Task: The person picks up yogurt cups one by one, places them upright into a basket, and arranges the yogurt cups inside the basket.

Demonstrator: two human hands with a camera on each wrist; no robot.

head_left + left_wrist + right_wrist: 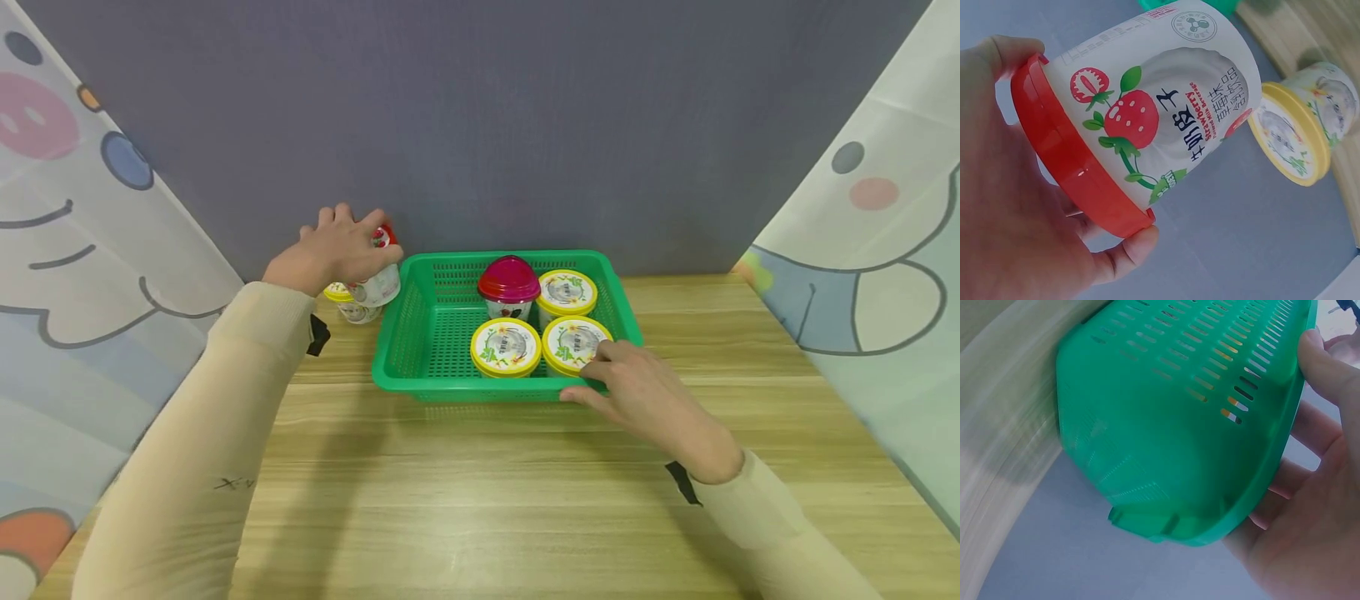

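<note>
A white strawberry milk drink cup (pixel 1166 106) with a red lid is held by my left hand (pixel 337 250), the thumb and fingers around the lid. In the head view that cup is tilted, just left of the green plastic basket (pixel 397 383), and the hand partly covers it. My right hand (pixel 645 396) grips the basket's rim at the near right corner, its thumb on the outer side and its fingers over the rim. Inside the basket stand several yellow-lidded cups (pixel 506 346) and a cup with a domed dark pink lid (pixel 510 282).
Another yellow-lidded cup (pixel 1291 134) stands on the wooden table (pixel 450 500) behind the held cup, left of the basket. A grey wall (pixel 480 125) rises right behind the basket. Printed cartoon sheets (pixel 870 250) border the table on both sides.
</note>
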